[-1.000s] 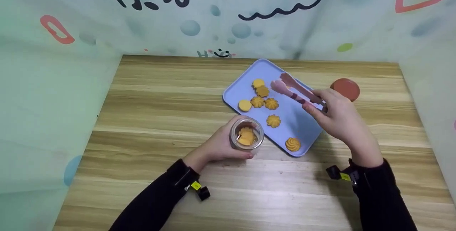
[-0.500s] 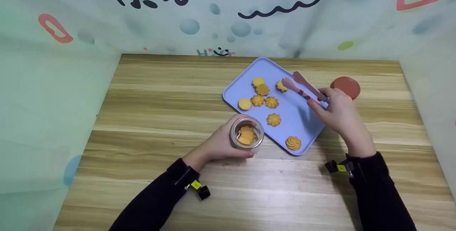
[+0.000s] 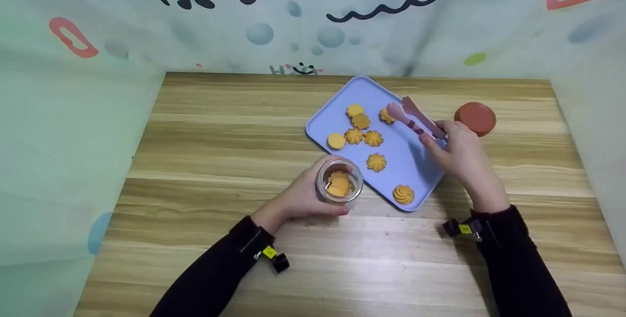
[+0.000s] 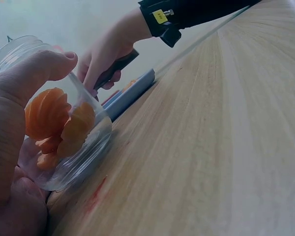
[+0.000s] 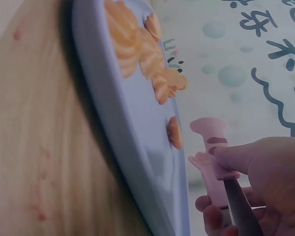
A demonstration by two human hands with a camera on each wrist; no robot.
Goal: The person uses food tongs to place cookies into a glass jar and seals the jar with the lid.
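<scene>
1. Left hand point(image 3: 301, 198): fingers and thumb curled round a clear glass jar point(image 3: 339, 188), which stands upright on the wood-grain table point(image 3: 220, 160) just beside the near-left edge of the tray. Jar is round, open-mouthed, smooth-walled; ridged orange cookies are stacked inside.
2. Right hand point(image 3: 462, 158): fingers pinch a pair of pink tongs point(image 3: 413, 119) with darker stripes near the paw-shaped tips. Tips are held over the far part of the tray, just beside one cookie point(image 3: 386, 116); whether they touch it cannot be told.
3. Tray point(image 3: 415, 160): pale blue, flat, rectangular with rounded corners and a low rim, set at an angle on the table.
4. Loose cookies on the tray: a cluster point(image 3: 359, 131) of swirled, flower-shaped and plain round pieces at the left; one swirl point(image 3: 403, 194) at the near corner.
5. Round reddish-brown lid point(image 3: 475, 118): flat on the table, just right of the tray.
</scene>
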